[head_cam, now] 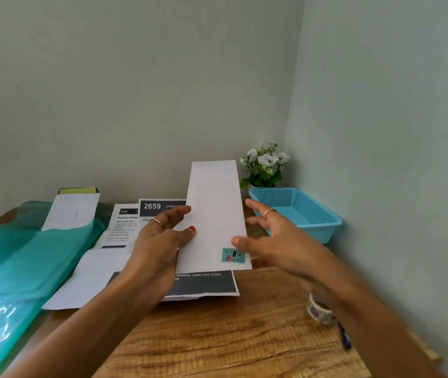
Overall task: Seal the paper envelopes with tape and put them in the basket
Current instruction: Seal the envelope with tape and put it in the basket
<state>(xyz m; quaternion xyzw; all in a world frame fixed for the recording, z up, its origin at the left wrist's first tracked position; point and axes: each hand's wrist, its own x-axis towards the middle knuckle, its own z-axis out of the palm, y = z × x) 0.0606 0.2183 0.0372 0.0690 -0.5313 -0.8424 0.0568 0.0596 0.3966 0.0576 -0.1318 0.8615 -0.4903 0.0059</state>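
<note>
Head view, nearest first: one roll of tape stands on the tabletop under my right forearm. My left hand pinches one envelope, held up above the printed sheets, a patterned tape piece near its lower corner. My right hand hovers just beside it, fingers spread, holding nothing. I judge this one sealed, so the next move is carrying it right to the one blue basket. A second envelope lies far left on green plastic.
</note>
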